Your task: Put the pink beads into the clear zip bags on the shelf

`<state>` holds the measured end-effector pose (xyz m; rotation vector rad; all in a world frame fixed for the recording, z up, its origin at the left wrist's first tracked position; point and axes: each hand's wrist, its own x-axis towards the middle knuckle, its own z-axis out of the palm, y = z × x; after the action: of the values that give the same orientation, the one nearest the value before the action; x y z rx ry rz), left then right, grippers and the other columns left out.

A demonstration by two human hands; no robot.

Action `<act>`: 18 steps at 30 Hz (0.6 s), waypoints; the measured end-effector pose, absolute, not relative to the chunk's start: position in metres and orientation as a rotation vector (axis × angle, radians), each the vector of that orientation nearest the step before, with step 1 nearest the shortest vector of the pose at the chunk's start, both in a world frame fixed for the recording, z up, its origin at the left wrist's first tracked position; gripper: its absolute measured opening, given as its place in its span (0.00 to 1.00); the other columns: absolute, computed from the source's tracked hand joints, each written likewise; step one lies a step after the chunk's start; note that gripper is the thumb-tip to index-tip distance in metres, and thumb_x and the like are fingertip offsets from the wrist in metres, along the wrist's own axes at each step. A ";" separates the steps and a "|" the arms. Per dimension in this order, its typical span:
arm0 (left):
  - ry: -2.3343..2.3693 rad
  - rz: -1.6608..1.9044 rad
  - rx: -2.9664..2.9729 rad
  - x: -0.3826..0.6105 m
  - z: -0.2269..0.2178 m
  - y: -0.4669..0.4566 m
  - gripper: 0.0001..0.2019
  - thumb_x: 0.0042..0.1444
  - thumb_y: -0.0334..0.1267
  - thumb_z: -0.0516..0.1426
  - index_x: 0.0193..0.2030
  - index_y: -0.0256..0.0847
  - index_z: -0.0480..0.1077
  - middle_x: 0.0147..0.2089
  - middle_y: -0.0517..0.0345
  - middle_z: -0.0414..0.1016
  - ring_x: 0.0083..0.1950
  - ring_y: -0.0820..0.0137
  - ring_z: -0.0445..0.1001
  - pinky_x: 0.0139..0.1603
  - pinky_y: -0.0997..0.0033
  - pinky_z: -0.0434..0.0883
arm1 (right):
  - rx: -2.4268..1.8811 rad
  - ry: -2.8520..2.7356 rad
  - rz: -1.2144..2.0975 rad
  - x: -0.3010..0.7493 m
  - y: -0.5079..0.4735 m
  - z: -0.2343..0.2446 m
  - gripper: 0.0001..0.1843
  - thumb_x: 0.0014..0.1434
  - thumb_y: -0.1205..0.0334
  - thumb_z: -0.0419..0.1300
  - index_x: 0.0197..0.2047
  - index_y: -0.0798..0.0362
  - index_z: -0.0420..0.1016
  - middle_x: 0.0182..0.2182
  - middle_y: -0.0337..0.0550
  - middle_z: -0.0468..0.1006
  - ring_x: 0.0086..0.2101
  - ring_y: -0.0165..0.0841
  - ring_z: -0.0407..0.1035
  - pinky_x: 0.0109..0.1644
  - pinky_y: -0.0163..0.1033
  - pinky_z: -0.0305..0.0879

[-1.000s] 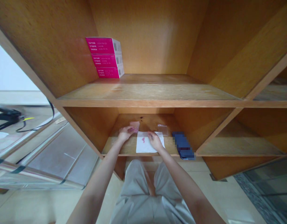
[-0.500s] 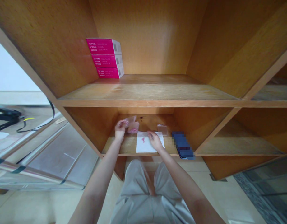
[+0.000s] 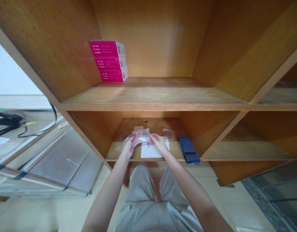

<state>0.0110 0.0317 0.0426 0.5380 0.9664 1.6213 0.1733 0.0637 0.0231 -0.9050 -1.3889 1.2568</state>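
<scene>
Clear plastic bag [image 3: 141, 136] holding something pink (the bits are too small to make out) is held just above a white paper sheet [image 3: 152, 152], pinched from either side by the left hand [image 3: 128, 147] and the right hand [image 3: 159, 142], fingers closed on the plastic. Another pinkish bag [image 3: 138, 128] lies behind it on the wooden shelf [image 3: 174, 154]. A small clear bag [image 3: 168, 134] sits just beyond the paper's right corner, near a blurred dark blue stack [image 3: 189, 149]. Three pink boxes [image 3: 107, 60] stand stacked on the upper shelf [image 3: 153, 95].
</scene>
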 end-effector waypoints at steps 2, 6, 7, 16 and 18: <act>1.022 1.596 0.557 0.011 0.037 0.027 0.05 0.45 0.31 0.56 0.31 0.37 0.63 0.30 0.58 0.69 0.29 0.73 0.72 0.33 0.66 0.73 | -0.898 -1.390 1.333 0.169 0.062 0.026 0.13 0.51 0.53 0.55 0.29 0.56 0.69 0.19 0.37 0.71 0.20 0.26 0.64 0.27 0.33 0.63; 1.361 1.601 0.608 0.006 0.023 0.025 0.13 0.45 0.33 0.56 0.39 0.40 0.59 0.33 0.58 0.68 0.28 0.74 0.71 0.29 0.69 0.71 | -0.972 -1.385 1.393 0.160 0.059 0.021 0.12 0.48 0.55 0.56 0.23 0.56 0.67 0.15 0.34 0.67 0.16 0.24 0.61 0.22 0.30 0.59; 1.463 1.605 0.634 0.005 0.019 0.025 0.16 0.45 0.33 0.56 0.41 0.40 0.57 0.34 0.58 0.68 0.28 0.74 0.70 0.29 0.71 0.70 | -0.988 -1.382 1.411 0.158 0.058 0.019 0.12 0.48 0.55 0.57 0.22 0.56 0.67 0.15 0.34 0.67 0.16 0.24 0.61 0.22 0.30 0.59; 1.728 1.329 1.799 0.008 0.026 0.017 0.09 0.52 0.41 0.52 0.25 0.40 0.65 0.44 0.56 0.69 0.50 0.67 0.65 0.52 0.63 0.59 | -0.996 -1.367 1.488 0.137 0.051 0.008 0.08 0.44 0.59 0.58 0.24 0.56 0.68 0.16 0.34 0.67 0.17 0.24 0.61 0.22 0.30 0.61; 1.768 1.167 1.909 0.012 0.030 0.016 0.11 0.53 0.42 0.51 0.24 0.41 0.67 0.40 0.57 0.71 0.48 0.66 0.65 0.51 0.63 0.59 | -0.970 -1.381 1.476 0.136 0.050 0.007 0.09 0.45 0.58 0.58 0.24 0.56 0.69 0.16 0.35 0.67 0.17 0.24 0.61 0.22 0.30 0.60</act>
<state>0.0120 0.0159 0.0305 1.9093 1.7679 1.1670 0.1363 0.0505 0.0067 -0.9700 -1.3809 1.4758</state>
